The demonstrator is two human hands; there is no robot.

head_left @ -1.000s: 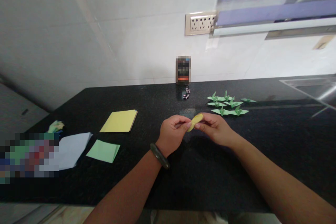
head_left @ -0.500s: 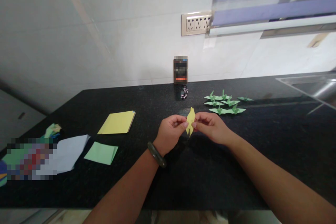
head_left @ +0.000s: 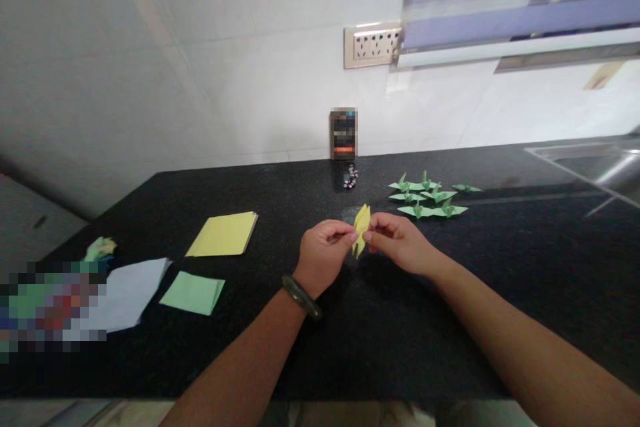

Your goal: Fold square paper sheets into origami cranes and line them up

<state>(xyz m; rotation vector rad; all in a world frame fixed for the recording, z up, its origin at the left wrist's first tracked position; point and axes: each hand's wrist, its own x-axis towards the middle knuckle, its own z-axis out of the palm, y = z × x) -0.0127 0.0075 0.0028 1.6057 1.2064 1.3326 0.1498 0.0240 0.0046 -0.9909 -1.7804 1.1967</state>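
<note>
A piece of folded yellow paper (head_left: 362, 227), narrow and pointed at its ends, is held upright between my two hands above the black counter. My left hand (head_left: 326, 250) pinches its left side with thumb and fingers; a dark bangle (head_left: 302, 297) circles that wrist. On the other side, the thumb and fingers of my right hand (head_left: 400, 240) grip the paper's right edge. Its layers look slightly spread apart at the top and bottom. Behind my right hand stand several green folded paper cranes (head_left: 433, 212) in loose rows.
Left of my hands lie a yellow paper stack (head_left: 223, 235), green paper (head_left: 194, 293) and white sheets (head_left: 137, 293). A phone-like device (head_left: 344, 135) with a beaded strap (head_left: 351, 177) leans on the wall. At the far right is a metal sink (head_left: 605, 167).
The yellow paper has turned a little, and its layers show more apart, with two tips visible at the top. Both hands keep their hold in nearly the same place.
</note>
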